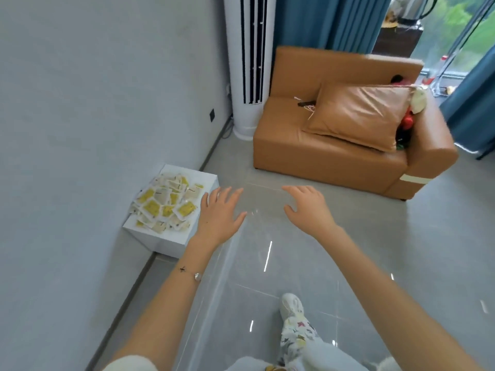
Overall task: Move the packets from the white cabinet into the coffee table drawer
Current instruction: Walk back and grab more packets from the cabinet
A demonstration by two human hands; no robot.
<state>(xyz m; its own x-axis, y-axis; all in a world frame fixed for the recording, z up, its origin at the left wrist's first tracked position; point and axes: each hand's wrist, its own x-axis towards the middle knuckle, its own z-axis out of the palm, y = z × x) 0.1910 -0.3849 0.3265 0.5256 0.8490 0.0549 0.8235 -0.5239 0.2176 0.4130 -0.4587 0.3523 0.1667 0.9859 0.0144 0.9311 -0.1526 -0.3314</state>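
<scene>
The packets (167, 202) are piled loosely on top of the cabinet (160, 245), a low white box set on the floor (294, 250) against the wall (107, 103). Many overlap, and a few at the left edge appear to overhang it. None has been lifted yet, and the coffee table drawer is not in view.

Both hands are held out ahead and are empty. On the left hand (218, 212) the fingers (227, 194) are spread and relaxed, released from any grip, and the hand is seen just beside the cabinet's near right corner without touching the pile. The right hand (308, 207) is likewise loose and unclenched, out over bare floor, well apart from the packets.

The step in hand is judged to be the reach for a first load. It would be done well if the body were lowered first, since the cabinet is low, and if the heap were closed in from two sides rather than plucked from above. The packets look thin and slick, so a modest stack should be squared and pinched firmly. An oversized handful is likely to fan out and spill. The overhanging packets are best gathered early, before they are knocked to the floor.
</scene>
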